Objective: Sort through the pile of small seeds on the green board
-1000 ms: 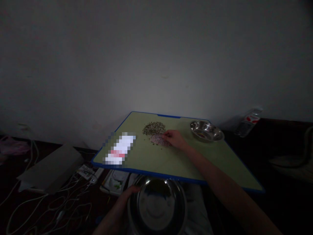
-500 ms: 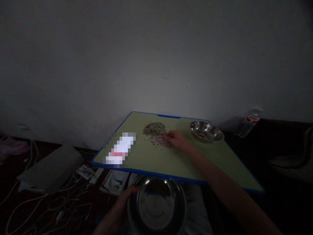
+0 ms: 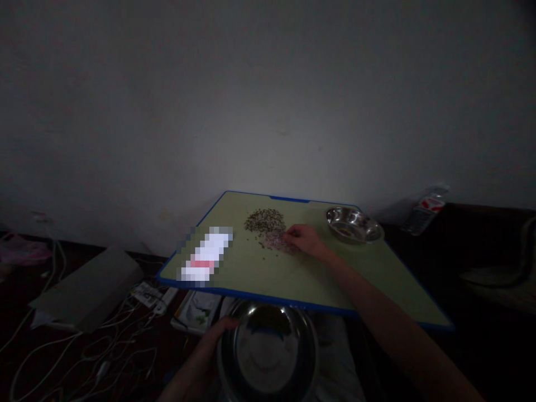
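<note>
My left hand [image 3: 221,330] grips the left rim of a large shiny metal bowl [image 3: 268,357] below the board's near edge; its thumb lies over the rim and the other fingers are hidden. Dark contents show near the bowl's far side. On the pale green board [image 3: 318,279] with a blue edge lies a heap of small dark and light grains [image 3: 264,220]. A pinkish patch of fine bits [image 3: 274,241] spreads just nearer. Over its right end is my right hand [image 3: 305,240], thumb and fingertips pinched together. Whatever they hold is too small to make out.
A smaller metal bowl [image 3: 354,225] stands at the board's right rear. At left lies a bright, pixelated phone-like rectangle [image 3: 205,257]. A plastic bottle [image 3: 427,211] is beyond the right edge. White cables [image 3: 104,357] and a grey box [image 3: 90,287] lie lower left.
My right hand has shifted very slightly right, staying pinched at the pinkish patch. A few loose grains in front of the patch lie differently. My left hand and the large bowl are practically still.
</note>
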Action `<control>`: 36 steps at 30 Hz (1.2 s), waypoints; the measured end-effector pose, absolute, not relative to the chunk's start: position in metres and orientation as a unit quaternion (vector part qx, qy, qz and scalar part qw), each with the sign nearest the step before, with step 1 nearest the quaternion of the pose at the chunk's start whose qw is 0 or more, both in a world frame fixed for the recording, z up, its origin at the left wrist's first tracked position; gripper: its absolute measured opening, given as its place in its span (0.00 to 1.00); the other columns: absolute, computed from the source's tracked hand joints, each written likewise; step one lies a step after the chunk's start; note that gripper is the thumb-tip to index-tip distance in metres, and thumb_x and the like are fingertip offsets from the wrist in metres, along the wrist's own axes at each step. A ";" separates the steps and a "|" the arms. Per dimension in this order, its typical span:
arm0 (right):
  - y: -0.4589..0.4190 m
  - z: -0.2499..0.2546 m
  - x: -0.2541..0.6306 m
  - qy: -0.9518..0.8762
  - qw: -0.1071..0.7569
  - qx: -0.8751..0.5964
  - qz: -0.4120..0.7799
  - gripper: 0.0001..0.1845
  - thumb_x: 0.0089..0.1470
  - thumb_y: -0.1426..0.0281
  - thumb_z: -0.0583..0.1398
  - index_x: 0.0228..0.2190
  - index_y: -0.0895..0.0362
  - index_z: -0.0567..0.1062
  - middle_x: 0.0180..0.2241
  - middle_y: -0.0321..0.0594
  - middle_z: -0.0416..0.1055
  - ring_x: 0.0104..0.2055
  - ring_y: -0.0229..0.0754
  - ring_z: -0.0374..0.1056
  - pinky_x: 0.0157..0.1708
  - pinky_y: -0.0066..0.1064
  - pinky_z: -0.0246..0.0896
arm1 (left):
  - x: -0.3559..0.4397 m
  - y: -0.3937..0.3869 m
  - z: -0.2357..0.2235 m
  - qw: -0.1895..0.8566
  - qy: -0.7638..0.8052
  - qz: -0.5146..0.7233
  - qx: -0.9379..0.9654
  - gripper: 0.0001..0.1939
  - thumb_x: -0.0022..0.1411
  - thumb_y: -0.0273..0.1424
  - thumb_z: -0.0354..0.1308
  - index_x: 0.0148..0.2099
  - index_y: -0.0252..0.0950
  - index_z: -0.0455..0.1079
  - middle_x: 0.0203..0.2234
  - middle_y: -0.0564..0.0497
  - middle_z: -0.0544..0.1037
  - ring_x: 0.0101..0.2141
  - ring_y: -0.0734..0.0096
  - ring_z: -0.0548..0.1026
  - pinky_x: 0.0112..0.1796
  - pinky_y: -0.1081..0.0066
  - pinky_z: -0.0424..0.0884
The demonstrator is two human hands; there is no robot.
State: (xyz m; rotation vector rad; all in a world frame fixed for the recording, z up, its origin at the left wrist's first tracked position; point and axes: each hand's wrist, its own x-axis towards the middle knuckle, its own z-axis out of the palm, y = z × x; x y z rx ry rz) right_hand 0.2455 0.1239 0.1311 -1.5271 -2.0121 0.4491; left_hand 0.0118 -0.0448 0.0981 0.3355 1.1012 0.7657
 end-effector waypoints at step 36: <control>0.120 0.133 0.235 -0.754 0.305 -0.540 0.218 0.09 0.45 0.68 0.58 0.24 0.61 0.74 0.20 0.37 0.70 0.21 0.33 0.61 0.20 0.22 0.52 | 0.004 -0.037 0.089 0.764 0.523 0.353 0.137 0.08 0.45 0.30 0.56 0.24 0.30 0.72 0.17 0.47 0.78 0.24 0.64 0.76 0.30 0.69 0.67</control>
